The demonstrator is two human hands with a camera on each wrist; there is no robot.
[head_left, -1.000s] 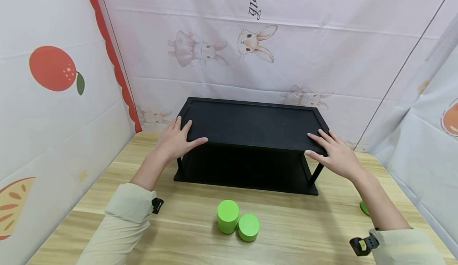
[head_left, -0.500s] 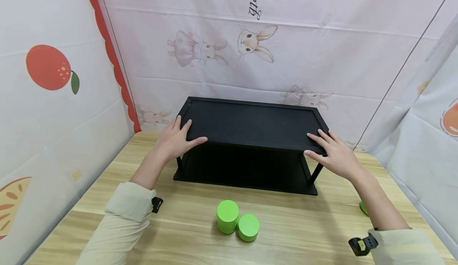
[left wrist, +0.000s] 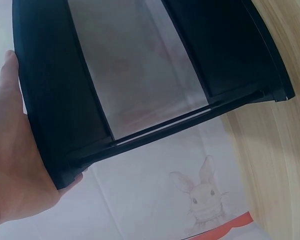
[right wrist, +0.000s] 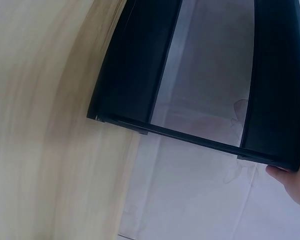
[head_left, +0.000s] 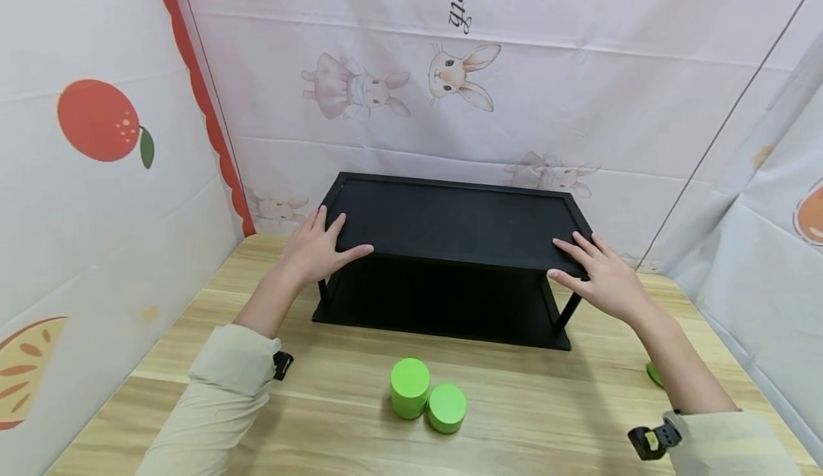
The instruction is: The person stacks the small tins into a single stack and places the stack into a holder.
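Observation:
A black two-tier shelf rack (head_left: pixel 450 219) stands on the wooden table against the back curtain, its top board above a lower board (head_left: pixel 444 308). Spread over the top's left front corner, my left hand (head_left: pixel 311 251) rests with fingers mostly straight and thumb along the front edge. My right hand (head_left: pixel 601 276) lies likewise on the right front corner, fingers extended over the top. Both wrist views show the rack's side, with the left hand (left wrist: pixel 20 155) and the right hand (right wrist: pixel 297 175) against the top board. Some fingers are hidden by the board.
Two green cylinders, a taller one (head_left: pixel 409 388) and a shorter one (head_left: pixel 446 408), stand side by side on the table (head_left: pixel 334 419) in front of the rack. Another green object (head_left: pixel 654 374) is partly hidden by the right forearm. Printed curtains (head_left: pixel 386 26) enclose the back and sides.

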